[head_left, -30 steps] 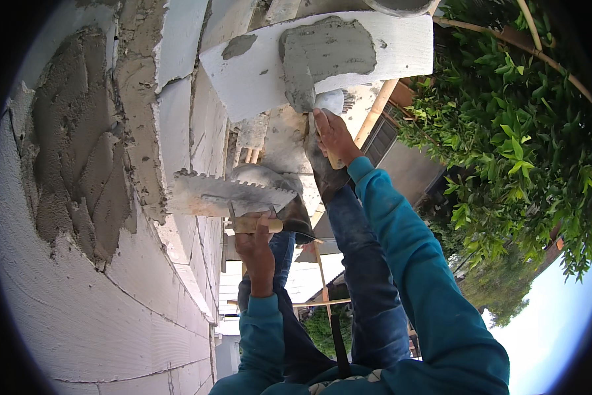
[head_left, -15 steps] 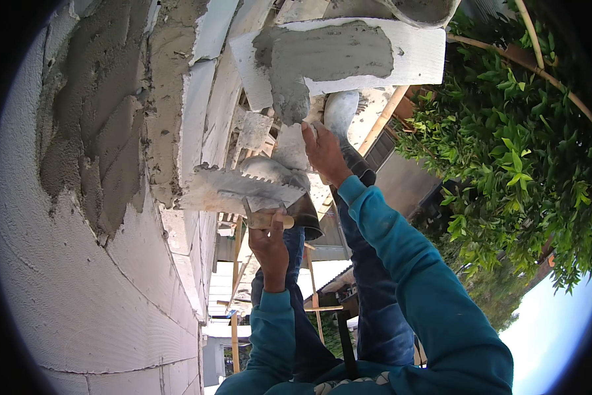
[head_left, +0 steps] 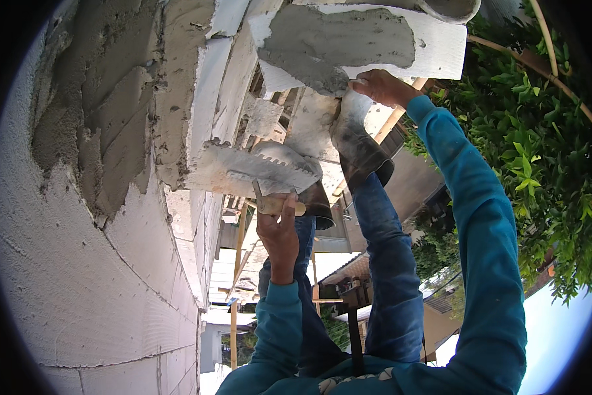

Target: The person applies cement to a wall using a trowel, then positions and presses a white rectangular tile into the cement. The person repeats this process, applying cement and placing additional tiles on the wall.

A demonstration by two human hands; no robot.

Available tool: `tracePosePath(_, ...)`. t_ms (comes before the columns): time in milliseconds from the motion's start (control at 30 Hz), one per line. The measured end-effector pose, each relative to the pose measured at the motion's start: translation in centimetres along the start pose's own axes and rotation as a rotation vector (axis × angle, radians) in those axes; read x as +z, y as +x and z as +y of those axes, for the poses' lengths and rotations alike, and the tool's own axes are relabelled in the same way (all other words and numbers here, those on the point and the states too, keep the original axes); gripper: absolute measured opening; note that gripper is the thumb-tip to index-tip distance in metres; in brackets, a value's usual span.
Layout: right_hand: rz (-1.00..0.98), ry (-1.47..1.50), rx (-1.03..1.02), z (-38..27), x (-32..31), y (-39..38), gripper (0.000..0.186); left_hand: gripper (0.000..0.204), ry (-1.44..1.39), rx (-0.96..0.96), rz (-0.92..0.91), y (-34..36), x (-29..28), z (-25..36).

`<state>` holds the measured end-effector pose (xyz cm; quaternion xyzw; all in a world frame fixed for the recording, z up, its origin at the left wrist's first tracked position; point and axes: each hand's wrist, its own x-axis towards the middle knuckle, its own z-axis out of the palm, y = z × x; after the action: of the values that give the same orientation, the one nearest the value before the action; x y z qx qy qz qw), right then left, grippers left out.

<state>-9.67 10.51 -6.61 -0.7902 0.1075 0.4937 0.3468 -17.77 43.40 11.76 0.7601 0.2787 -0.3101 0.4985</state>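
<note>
My left hand (head_left: 277, 230) grips the wooden handle of a notched metal trowel (head_left: 246, 168), whose flat blade points toward the mortared wall. My right hand (head_left: 381, 89) is closed on a second trowel (head_left: 332, 79), its mortar-covered blade lying on the grey mortar (head_left: 335, 36) spread over a white board (head_left: 441, 49); its handle is mostly hidden by my fingers. A thick patch of wet mortar (head_left: 91, 112) covers part of the white block wall (head_left: 58, 276) at my left.
My dusty rubber boots (head_left: 362, 148) stand on splattered planks with gaps, framed by bamboo poles (head_left: 398, 118). A round container (head_left: 447, 6) sits beyond the board. Leafy branches (head_left: 526, 164) fill the right side. Roofs (head_left: 325, 280) show far below.
My right hand has moved up and to the right, dragging the trowel across the board's mortar. My left hand and notched trowel appear slightly higher and further right in view.
</note>
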Motion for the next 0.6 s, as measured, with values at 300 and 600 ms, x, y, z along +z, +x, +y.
tracePosePath(300,0.287,-0.466,-0.167,4.5,4.6,-3.3,0.043,0.016,0.024,-0.036,-0.017,0.3,-0.1,-0.3)
tracePosePath(600,0.635,-0.160,-0.225,-3.9,11.7,-5.1,0.034,0.018,-0.056,-0.050,-0.036,0.5,0.6,-0.8)
